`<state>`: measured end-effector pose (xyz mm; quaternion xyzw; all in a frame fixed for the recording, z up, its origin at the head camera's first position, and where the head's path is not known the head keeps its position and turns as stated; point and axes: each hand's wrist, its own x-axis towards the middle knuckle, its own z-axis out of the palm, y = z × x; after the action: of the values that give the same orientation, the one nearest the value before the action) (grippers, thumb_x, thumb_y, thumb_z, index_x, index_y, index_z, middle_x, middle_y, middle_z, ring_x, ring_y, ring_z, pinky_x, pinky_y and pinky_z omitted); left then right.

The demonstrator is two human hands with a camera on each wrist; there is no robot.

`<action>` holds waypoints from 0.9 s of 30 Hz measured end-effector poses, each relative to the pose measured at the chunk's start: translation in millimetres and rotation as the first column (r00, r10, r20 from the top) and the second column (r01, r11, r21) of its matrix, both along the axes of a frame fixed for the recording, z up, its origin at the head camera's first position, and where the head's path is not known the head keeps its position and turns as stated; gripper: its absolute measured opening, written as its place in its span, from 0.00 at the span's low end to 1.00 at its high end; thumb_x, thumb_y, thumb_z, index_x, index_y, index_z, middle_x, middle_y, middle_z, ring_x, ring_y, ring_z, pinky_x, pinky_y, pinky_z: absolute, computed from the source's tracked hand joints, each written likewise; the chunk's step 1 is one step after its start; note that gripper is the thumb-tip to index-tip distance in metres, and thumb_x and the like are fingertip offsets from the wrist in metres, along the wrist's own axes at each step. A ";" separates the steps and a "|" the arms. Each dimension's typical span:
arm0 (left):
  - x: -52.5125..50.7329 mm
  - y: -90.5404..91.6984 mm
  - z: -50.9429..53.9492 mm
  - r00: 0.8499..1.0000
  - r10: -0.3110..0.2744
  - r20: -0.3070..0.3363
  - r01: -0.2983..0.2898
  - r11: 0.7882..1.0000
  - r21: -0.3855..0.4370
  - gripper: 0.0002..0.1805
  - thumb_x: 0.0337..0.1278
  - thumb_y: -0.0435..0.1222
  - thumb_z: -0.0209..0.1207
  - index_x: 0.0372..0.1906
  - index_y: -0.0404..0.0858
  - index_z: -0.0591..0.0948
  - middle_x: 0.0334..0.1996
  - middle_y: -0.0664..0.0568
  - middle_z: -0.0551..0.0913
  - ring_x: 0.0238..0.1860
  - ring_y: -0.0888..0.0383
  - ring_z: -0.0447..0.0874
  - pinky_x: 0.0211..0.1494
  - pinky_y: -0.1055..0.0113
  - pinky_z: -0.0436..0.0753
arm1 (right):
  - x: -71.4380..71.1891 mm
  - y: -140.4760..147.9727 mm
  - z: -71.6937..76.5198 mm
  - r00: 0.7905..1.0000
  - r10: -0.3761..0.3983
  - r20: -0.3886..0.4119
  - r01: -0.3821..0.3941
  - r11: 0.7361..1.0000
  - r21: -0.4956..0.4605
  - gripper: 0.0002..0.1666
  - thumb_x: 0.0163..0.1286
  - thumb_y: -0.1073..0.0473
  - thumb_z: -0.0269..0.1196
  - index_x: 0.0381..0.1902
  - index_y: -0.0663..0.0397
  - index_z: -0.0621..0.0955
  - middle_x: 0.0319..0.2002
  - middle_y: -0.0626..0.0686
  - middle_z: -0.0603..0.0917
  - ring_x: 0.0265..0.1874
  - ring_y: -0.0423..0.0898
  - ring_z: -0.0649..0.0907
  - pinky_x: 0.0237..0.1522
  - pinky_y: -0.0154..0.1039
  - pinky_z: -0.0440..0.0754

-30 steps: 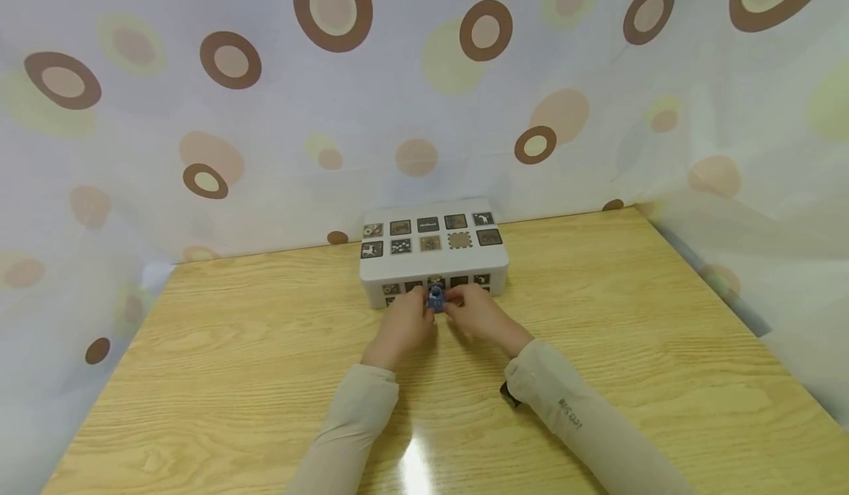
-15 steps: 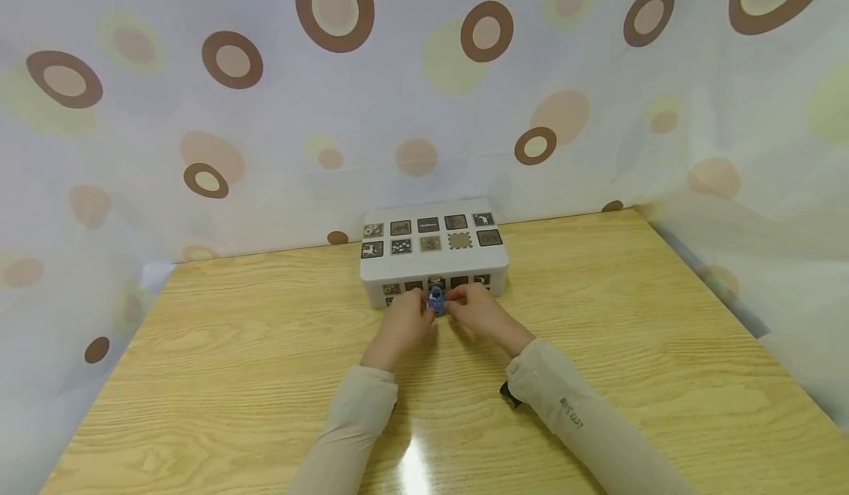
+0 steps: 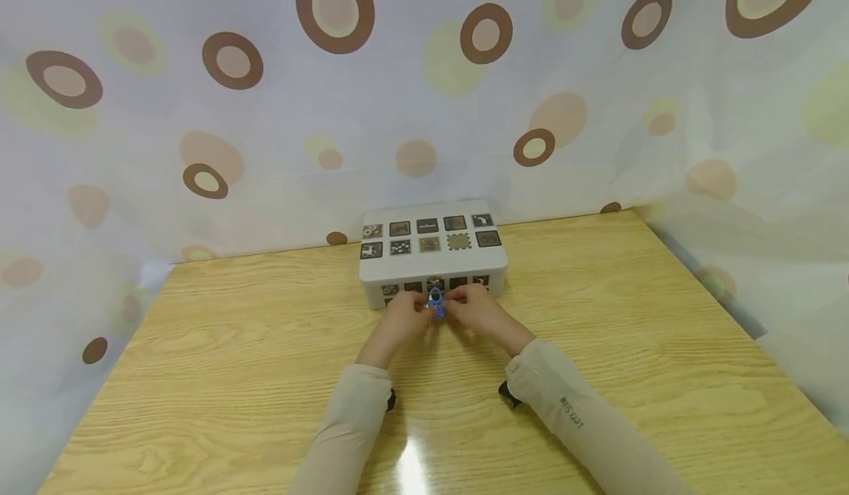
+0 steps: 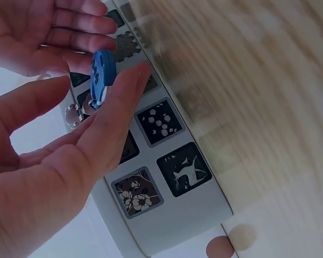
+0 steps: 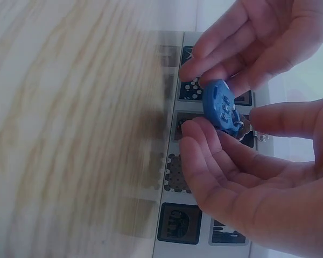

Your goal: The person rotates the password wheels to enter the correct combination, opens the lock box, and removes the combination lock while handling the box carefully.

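A small blue combination padlock point(image 3: 435, 303), with dials visible in the right wrist view, is at the metal clasp on the front of a white box point(image 3: 431, 263). My left hand point(image 3: 404, 320) comes from the left and holds one side of the padlock point(image 4: 102, 77) at the fingertips. From the other side my right hand point(image 3: 483, 317) holds it, its curled fingers point(image 5: 204, 142) against the body. My right thumb lies close to the clasp point(image 5: 262, 137). The fingers partly hide the padlock, and the exact thumb contacts are unclear.
Square picture stickers cover the box's lid and front. It stands at the back of a wooden table point(image 3: 265, 377), against a white curtain point(image 3: 278, 134) with brown, pink and green circles. A dark wrist strap point(image 3: 509, 395) shows by the right sleeve.
The padlock has tilted slightly and its lower end has come a little toward me. Both hands stay beside it; the left has shifted slightly outward and down.
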<state>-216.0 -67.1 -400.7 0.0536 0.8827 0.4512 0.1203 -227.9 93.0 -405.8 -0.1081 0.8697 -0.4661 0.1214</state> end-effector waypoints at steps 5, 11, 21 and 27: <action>1.7 -0.3 2.7 0.998 -0.015 0.057 0.010 0.996 0.090 0.13 0.62 0.30 0.55 0.46 0.23 0.79 0.38 0.40 0.82 0.37 0.55 0.77 0.41 0.66 0.82 | -0.2 -0.6 1.3 1.000 -0.007 0.013 0.007 1.000 -0.022 0.18 0.72 0.64 0.53 0.50 0.75 0.79 0.42 0.64 0.84 0.38 0.52 0.82 0.35 0.35 0.84; 2.7 -0.9 2.8 0.984 -0.030 0.174 -0.025 0.952 0.305 0.15 0.65 0.30 0.53 0.48 0.21 0.77 0.49 0.35 0.81 0.51 0.45 0.81 0.58 0.59 0.81 | -1.8 -1.0 2.0 0.998 -0.030 0.053 0.032 0.999 -0.027 0.18 0.73 0.62 0.52 0.48 0.74 0.79 0.36 0.61 0.83 0.36 0.54 0.82 0.32 0.34 0.82; -0.5 0.6 0.6 0.963 0.005 0.270 -0.142 0.858 0.493 0.15 0.66 0.21 0.46 0.52 0.14 0.73 0.53 0.29 0.76 0.52 0.45 0.81 0.55 0.64 0.83 | -5.5 0.4 0.6 0.992 -0.028 0.125 0.044 0.992 -0.121 0.18 0.74 0.61 0.51 0.43 0.74 0.80 0.30 0.56 0.82 0.30 0.46 0.81 0.38 0.41 0.86; -1.5 1.4 -1.1 0.954 0.040 0.299 -0.193 0.842 0.505 0.15 0.66 0.20 0.46 0.53 0.14 0.71 0.51 0.27 0.76 0.47 0.46 0.83 0.52 0.67 0.85 | -7.0 1.1 -2.6 0.984 -0.043 0.172 0.072 0.983 -0.170 0.19 0.75 0.60 0.52 0.43 0.74 0.80 0.28 0.54 0.83 0.27 0.42 0.80 0.34 0.37 0.85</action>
<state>-217.5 -65.8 -401.8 -0.0331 0.7005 0.6857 0.1951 -234.9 94.1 -408.5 -0.0536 0.8147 -0.5516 0.1705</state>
